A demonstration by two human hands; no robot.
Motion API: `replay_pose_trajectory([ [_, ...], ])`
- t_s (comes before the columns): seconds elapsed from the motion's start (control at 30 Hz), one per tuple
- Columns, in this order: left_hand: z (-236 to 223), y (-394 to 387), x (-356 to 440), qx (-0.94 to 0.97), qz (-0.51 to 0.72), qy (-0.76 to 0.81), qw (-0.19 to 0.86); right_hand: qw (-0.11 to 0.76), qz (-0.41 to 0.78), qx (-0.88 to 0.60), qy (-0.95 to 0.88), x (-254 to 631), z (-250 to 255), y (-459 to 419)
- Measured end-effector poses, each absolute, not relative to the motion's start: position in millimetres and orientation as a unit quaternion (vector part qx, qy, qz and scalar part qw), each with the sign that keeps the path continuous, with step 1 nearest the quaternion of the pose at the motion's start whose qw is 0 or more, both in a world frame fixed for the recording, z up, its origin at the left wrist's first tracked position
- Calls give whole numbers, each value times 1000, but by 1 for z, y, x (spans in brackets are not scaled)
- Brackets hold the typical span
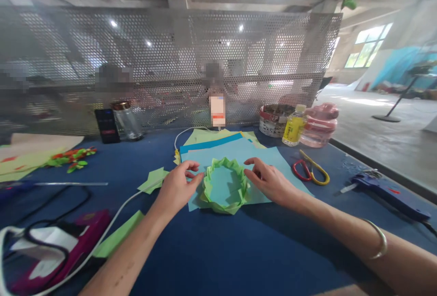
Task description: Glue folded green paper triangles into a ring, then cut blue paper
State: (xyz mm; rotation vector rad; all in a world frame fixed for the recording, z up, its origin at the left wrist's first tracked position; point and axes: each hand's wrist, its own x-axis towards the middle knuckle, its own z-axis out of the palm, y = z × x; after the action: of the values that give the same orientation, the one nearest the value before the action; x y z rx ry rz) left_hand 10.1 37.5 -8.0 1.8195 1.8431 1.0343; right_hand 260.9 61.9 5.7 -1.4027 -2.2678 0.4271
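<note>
A ring of folded light-green paper (244, 191), like a wreath with pointed edges, rests on sheets of light-blue paper (269, 157). At the ring's left side is my left hand (180, 181), its thumb and curled fingers apart. My right hand (268, 178) hovers by the upper right edge, fingers bent with a gap between them. Both hands look to be holding nothing. Whether the fingertips brush the paper ring, I cannot tell.
Scissors (311, 168) and a blue glue gun (391, 196) lie to the right. Behind stand a yellow-labelled bottle (292, 127), a pink jug (319, 125) and a round container (273, 123). Leftward are green paper pieces (152, 180), a white cable (124, 205) and a magenta object (92, 227).
</note>
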Motion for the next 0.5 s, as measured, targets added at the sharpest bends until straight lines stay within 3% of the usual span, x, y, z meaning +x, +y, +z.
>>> replay_pose_trajectory([
  [0.5, 1, 79, 31, 678, 147, 697, 180, 102, 128, -554, -816, 234, 18, 81],
])
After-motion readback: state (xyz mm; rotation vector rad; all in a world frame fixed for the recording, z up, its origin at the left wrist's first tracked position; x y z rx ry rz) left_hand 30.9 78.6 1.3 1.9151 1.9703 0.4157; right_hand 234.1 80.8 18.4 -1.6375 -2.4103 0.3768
